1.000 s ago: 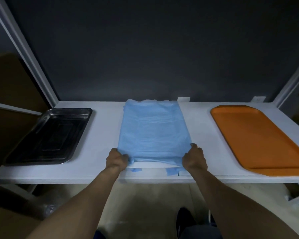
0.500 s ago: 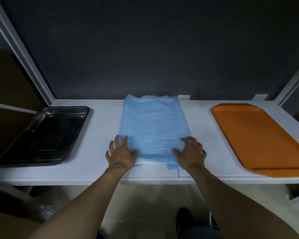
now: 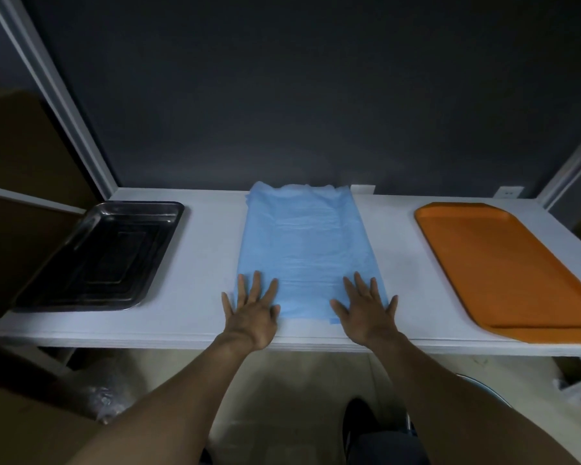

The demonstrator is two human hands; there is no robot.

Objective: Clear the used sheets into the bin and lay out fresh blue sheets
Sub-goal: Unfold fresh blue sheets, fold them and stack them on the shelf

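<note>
A blue sheet (image 3: 304, 250) lies flat in the middle of the white table (image 3: 205, 263), running from the back wall towards the front edge. My left hand (image 3: 252, 308) rests flat on the sheet's near left corner, fingers spread. My right hand (image 3: 366, 307) presses flat on the near right corner, fingers also spread. Neither hand grips anything.
A dark metal tray (image 3: 101, 256) sits on the table's left end. An orange plastic tray (image 3: 507, 266) lies on the right end. A dark wall stands behind the table. Cardboard (image 3: 24, 427) and a plastic-wrapped bundle (image 3: 98, 394) are below on the left.
Both hands let go of the sheet's near edge, opened out and now lie flat on its near corners. The sheet's front edge has settled flat on the table.
</note>
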